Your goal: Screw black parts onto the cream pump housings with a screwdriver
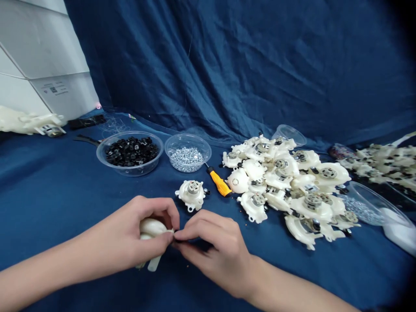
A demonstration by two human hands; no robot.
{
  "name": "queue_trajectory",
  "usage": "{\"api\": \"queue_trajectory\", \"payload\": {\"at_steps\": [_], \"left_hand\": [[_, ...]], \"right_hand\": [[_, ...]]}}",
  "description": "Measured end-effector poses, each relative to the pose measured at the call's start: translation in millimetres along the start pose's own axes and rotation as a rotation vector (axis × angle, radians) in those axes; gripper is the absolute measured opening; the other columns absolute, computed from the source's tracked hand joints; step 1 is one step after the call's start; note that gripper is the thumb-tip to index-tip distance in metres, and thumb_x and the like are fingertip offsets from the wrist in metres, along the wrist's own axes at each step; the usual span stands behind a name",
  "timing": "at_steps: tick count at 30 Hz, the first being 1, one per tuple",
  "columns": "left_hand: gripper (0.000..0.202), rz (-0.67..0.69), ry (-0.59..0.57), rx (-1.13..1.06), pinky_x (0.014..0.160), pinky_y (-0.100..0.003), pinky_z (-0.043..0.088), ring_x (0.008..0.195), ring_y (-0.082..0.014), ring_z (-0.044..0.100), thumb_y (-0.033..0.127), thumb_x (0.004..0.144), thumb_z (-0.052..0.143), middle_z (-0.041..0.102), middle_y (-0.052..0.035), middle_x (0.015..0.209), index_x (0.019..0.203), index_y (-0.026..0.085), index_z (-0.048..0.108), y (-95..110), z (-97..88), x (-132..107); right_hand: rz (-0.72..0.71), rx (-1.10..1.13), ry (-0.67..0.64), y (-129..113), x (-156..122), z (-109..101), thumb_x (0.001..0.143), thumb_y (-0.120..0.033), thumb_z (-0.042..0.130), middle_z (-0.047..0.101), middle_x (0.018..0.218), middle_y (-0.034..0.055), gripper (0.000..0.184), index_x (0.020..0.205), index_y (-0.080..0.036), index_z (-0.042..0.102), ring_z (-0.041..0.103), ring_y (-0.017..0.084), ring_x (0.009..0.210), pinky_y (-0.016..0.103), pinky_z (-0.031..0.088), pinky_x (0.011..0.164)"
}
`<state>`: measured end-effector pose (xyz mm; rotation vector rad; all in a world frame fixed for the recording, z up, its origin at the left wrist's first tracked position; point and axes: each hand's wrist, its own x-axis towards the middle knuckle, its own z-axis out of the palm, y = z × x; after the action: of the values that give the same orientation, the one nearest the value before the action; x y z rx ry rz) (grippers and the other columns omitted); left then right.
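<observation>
My left hand [146, 234] is closed around a cream plastic housing [152, 227], with part of it poking out below the palm. At the housing's right edge, my right hand [214, 247] pinches a small black piece [176, 237], mostly covered by the fingertips. Both hands' fingertips meet there. Just beyond them lies another cream housing with a round metal motor [192, 194]. A yellow-handled screwdriver [219, 182] rests behind my right hand, its tip toward the bowl of screws.
A clear bowl [101, 155] holds black parts, and a second bowl [208, 155] holds silver screws. Motor housings [276, 171] are heaped at the right. Another screw container [364, 197] stands beyond them. White boxes [65, 93] and blue cloth [227, 65] border the back.
</observation>
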<state>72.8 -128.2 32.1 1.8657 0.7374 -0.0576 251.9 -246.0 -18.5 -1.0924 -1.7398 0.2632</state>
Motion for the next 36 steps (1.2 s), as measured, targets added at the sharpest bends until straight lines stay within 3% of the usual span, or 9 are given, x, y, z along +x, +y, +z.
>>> {"api": "queue_trajectory", "payload": {"at_steps": [5,12,16,21,28,32,36], "left_hand": [[0.01,0.024,0.015,-0.043,0.062,-0.02,0.041,0.069,-0.0102,0.051,0.029,0.084,0.063,0.061,0.0023,0.078,0.087,0.019,0.063,-2.4,-0.4,4.8],[0.016,0.062,0.007,-0.196,0.068,-0.022,0.043,0.075,-0.0124,0.057,0.036,0.091,0.06,0.069,0.0011,0.083,0.093,0.021,0.061,-10.1,-5.7,14.1],[0.019,0.057,-0.008,-0.225,0.069,-0.022,0.045,0.077,-0.013,0.059,0.04,0.094,0.06,0.07,0.0013,0.085,0.095,0.021,0.06,-11.3,-7.3,14.1],[0.021,0.066,-0.008,-0.261,0.064,-0.02,0.042,0.073,-0.0112,0.054,0.042,0.096,0.058,0.065,0.0036,0.082,0.096,0.021,0.061,-16.3,-7.4,15.4],[0.018,0.092,-0.032,-0.359,0.075,-0.026,0.049,0.084,-0.0161,0.064,0.039,0.097,0.056,0.069,0.001,0.091,0.097,0.021,0.06,-26.2,-7.3,21.4],[0.022,0.104,-0.013,-0.332,0.074,-0.028,0.05,0.084,-0.0174,0.066,0.042,0.097,0.056,0.067,0.0003,0.092,0.097,0.021,0.061,-29.7,-8.7,23.2],[0.021,0.077,-0.019,-0.34,0.073,-0.028,0.049,0.084,-0.0185,0.066,0.042,0.096,0.055,0.068,-0.0003,0.089,0.098,0.021,0.06,-26.6,-9.3,21.6]], "right_hand": [[0.097,0.049,-0.025,0.0,-0.6,-1.8,0.09,-0.014,0.075,0.075,0.089,0.0074,0.011,0.101,-0.015,0.076,0.071,0.016,0.079,0.026,0.058,0.072],[0.526,0.247,-0.057,0.4,0.5,-2.1,0.084,-0.023,0.081,0.078,0.085,0.0022,0.016,0.099,-0.02,0.078,0.075,0.016,0.075,0.027,0.061,0.074],[0.679,0.381,-0.026,2.3,2.6,-2.0,0.076,-0.022,0.087,0.08,0.089,0.0022,0.021,0.095,-0.02,0.077,0.077,0.018,0.079,0.026,0.061,0.075],[0.753,0.445,-0.006,3.4,4.3,-3.7,0.074,-0.022,0.09,0.079,0.085,0.0021,0.023,0.092,-0.019,0.075,0.076,0.018,0.08,0.025,0.058,0.073],[0.708,0.6,-0.035,7.0,5.1,-4.1,0.093,-0.026,0.071,0.076,0.1,0.0027,0.033,0.126,-0.027,0.071,0.076,0.015,0.081,0.028,0.061,0.075],[0.727,0.681,-0.061,9.3,7.0,-4.9,0.097,-0.03,0.066,0.077,0.104,0.0044,0.027,0.122,-0.025,0.073,0.076,0.012,0.077,0.024,0.06,0.071],[0.798,0.755,-0.068,9.1,9.2,-5.1,0.097,-0.034,0.068,0.078,0.1,0.004,0.028,0.123,-0.023,0.064,0.075,0.011,0.073,0.023,0.059,0.069]]}}
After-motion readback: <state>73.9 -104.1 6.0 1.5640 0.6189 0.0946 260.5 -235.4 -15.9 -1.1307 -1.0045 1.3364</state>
